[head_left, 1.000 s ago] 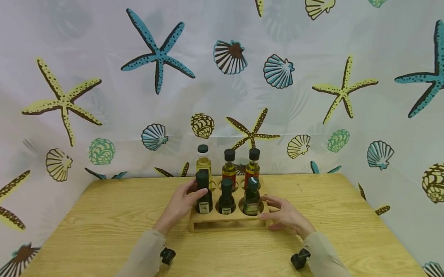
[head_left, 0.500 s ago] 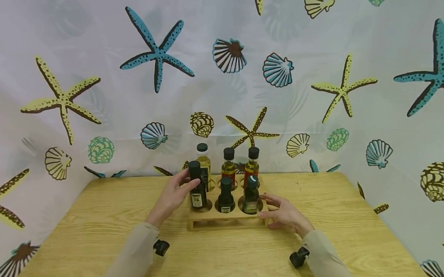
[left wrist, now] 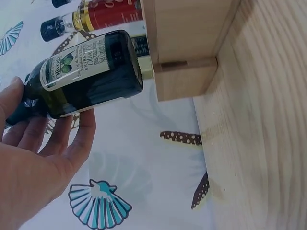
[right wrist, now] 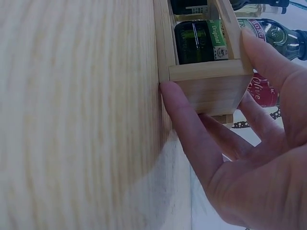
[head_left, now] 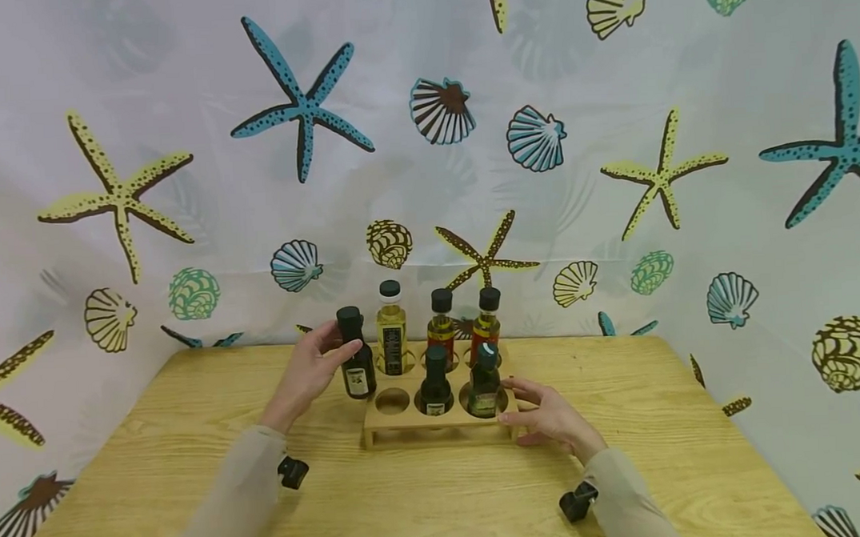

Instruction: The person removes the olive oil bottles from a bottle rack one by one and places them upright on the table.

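My left hand (head_left: 305, 376) grips a dark olive oil bottle (head_left: 358, 366) by its neck and upper part, just off the left end of a wooden bottle rack (head_left: 444, 434). In the left wrist view the olive oil bottle (left wrist: 91, 76) is tilted, its label showing and its base beside the rack's end. The rack's front-left hole (head_left: 392, 401) is bare. My right hand (head_left: 549, 417) holds the rack's right end, thumb and fingers spread around the end piece in the right wrist view.
In the rack's front row stand a dark bottle (head_left: 435, 387) and a green bottle (head_left: 485, 386). Behind them are a yellow oil bottle (head_left: 392, 334) and two red-labelled bottles (head_left: 441, 328). A patterned curtain (head_left: 426, 180) hangs behind the wooden table (head_left: 213, 406).
The olive oil bottle has risen out of the front-left hole and moved left with my left hand. My right hand stays on the rack's right end.
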### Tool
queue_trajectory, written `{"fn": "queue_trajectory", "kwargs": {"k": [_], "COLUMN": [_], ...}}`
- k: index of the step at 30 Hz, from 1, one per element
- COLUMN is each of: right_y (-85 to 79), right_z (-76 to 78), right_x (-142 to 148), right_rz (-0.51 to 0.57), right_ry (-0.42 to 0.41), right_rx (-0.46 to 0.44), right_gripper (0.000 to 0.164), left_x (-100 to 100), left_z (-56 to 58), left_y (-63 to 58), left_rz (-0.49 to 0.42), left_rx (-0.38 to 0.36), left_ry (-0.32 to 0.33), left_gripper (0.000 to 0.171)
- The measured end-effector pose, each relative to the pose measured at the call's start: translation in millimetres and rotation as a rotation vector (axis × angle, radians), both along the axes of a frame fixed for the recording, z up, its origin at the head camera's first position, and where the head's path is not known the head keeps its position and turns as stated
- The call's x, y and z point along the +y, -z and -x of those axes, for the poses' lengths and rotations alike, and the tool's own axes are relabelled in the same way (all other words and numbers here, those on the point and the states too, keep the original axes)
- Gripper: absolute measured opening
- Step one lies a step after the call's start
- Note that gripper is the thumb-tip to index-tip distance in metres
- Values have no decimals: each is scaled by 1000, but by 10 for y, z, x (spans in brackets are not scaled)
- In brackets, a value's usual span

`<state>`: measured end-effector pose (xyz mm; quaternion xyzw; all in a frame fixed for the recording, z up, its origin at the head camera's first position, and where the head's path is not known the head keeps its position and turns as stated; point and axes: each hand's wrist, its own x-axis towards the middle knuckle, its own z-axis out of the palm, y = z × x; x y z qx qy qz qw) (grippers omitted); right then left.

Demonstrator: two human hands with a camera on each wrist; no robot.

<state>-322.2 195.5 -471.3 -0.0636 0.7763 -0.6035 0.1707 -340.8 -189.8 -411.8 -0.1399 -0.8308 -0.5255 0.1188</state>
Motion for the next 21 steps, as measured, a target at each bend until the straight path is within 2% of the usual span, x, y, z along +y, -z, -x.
{"fn": "queue_trajectory", "kwargs": {"k": [6,14,21], "right_y": [6,26,17], "right_z": [-8,-20,-11], "right_x": [-10,-4,-3], "right_rz": [5,8,11], "right_ry": [3,1,4], "right_rx": [2,-2,-9], "right_gripper": [71,73,73], "left_x": [-107,-235,-305], "left_z": [62,179,248], "left_y": [47,202,234], "left_rz": [31,58,84], "left_rx": [-16,-51,-45], "left_ry": [-37,-62,-64], "left_gripper": [43,49,45]}}
